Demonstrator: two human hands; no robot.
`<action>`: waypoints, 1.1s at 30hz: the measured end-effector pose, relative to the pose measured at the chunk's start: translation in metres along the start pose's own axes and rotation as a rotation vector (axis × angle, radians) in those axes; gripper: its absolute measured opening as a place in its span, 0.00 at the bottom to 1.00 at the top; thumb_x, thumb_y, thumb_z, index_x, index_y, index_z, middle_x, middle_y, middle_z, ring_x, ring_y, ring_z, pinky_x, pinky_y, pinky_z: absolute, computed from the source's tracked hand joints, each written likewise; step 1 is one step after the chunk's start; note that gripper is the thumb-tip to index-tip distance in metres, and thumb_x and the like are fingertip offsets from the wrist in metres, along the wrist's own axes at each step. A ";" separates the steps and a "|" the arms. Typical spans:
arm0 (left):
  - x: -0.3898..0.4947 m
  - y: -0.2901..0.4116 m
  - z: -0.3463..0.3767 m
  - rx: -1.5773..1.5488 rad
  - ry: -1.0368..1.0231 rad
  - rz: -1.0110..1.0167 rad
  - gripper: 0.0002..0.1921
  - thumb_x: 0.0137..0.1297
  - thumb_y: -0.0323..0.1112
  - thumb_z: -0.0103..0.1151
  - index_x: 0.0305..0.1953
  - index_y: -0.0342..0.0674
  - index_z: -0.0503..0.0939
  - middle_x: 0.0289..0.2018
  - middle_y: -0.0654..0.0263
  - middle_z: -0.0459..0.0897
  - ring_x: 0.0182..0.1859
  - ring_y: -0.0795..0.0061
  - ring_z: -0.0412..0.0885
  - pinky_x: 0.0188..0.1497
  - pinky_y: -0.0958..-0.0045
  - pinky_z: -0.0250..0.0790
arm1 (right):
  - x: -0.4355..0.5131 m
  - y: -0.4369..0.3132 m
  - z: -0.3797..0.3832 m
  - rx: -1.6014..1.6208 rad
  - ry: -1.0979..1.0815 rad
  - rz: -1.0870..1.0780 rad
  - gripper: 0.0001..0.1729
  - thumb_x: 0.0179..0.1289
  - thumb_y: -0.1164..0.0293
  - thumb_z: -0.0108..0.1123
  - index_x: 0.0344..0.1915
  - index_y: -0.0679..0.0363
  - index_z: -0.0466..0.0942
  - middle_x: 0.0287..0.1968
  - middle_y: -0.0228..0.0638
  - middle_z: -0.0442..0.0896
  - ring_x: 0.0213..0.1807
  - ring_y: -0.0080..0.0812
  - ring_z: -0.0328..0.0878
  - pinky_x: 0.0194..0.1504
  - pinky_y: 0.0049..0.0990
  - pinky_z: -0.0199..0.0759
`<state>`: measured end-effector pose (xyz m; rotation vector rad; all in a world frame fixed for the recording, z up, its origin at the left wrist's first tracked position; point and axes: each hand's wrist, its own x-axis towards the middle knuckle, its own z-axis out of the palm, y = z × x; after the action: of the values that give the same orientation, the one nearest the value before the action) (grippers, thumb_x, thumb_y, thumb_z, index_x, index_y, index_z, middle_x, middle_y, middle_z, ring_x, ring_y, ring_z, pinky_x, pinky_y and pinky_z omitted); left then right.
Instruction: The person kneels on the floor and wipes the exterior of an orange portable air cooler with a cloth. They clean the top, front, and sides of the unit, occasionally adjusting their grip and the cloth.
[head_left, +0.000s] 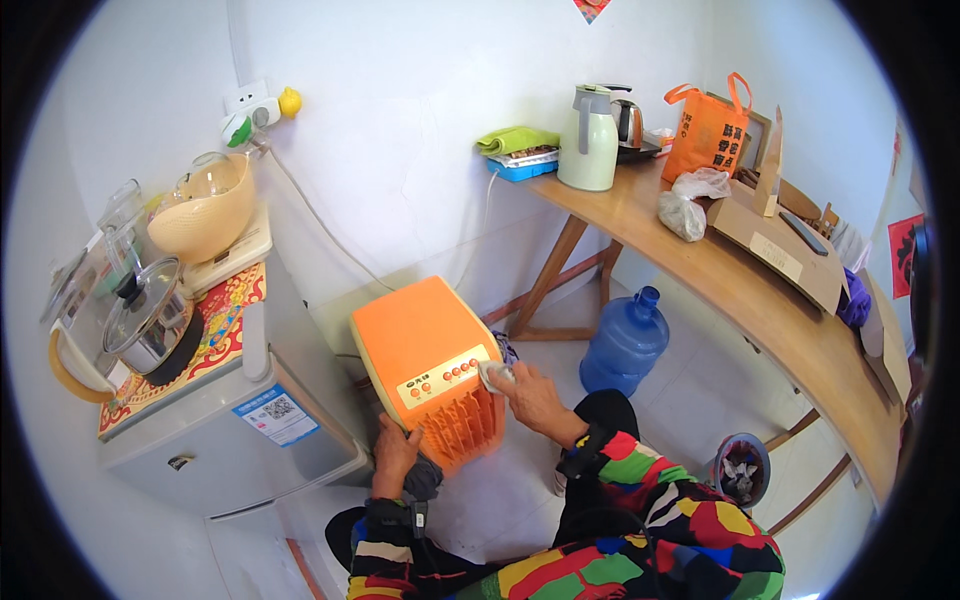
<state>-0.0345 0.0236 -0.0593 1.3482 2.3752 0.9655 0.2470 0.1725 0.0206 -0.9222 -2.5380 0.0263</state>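
Observation:
Before me stands an orange and cream electric appliance (424, 337) with round buttons on its panel and a slatted front grille, perhaps a heater or fan. My right hand (536, 401) grips a pale, crumpled cloth (496, 375) against the panel's right corner. At the lower left side of the housing, my left hand (396, 450) rests with its fingers against the edge. A dark bunched thing (422, 480) lies just under that hand; what it is I cannot tell.
A fridge (285, 420) bearing a lidded pot (150, 322) and a basket (206, 217) stands left. Right are a curved wooden table (637, 217), a blue water jug (626, 341) and a waste bin (741, 469). A cord (322, 232) runs down the wall behind the appliance.

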 end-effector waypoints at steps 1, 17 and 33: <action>0.001 -0.002 0.001 -0.014 0.000 0.006 0.35 0.65 0.49 0.70 0.59 0.29 0.62 0.53 0.30 0.81 0.55 0.28 0.80 0.56 0.40 0.74 | -0.009 0.003 -0.002 -0.040 -0.087 -0.023 0.32 0.67 0.75 0.61 0.70 0.38 0.76 0.49 0.45 0.75 0.51 0.57 0.79 0.39 0.52 0.79; 0.002 -0.009 0.005 -0.023 0.024 0.046 0.36 0.67 0.48 0.70 0.61 0.26 0.62 0.51 0.28 0.81 0.54 0.27 0.81 0.55 0.38 0.74 | -0.017 0.004 0.002 0.192 0.027 0.091 0.33 0.61 0.76 0.63 0.66 0.37 0.80 0.47 0.45 0.75 0.49 0.56 0.80 0.46 0.49 0.78; -0.003 0.005 -0.005 -0.046 -0.011 0.002 0.35 0.67 0.46 0.70 0.59 0.27 0.62 0.52 0.29 0.81 0.55 0.29 0.82 0.55 0.41 0.76 | -0.008 -0.029 0.022 0.286 0.145 0.162 0.34 0.59 0.74 0.66 0.67 0.41 0.79 0.49 0.50 0.76 0.45 0.59 0.83 0.43 0.52 0.80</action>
<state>-0.0321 0.0202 -0.0528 1.3362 2.3292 1.0044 0.2262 0.1478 0.0018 -0.9718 -2.2470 0.3496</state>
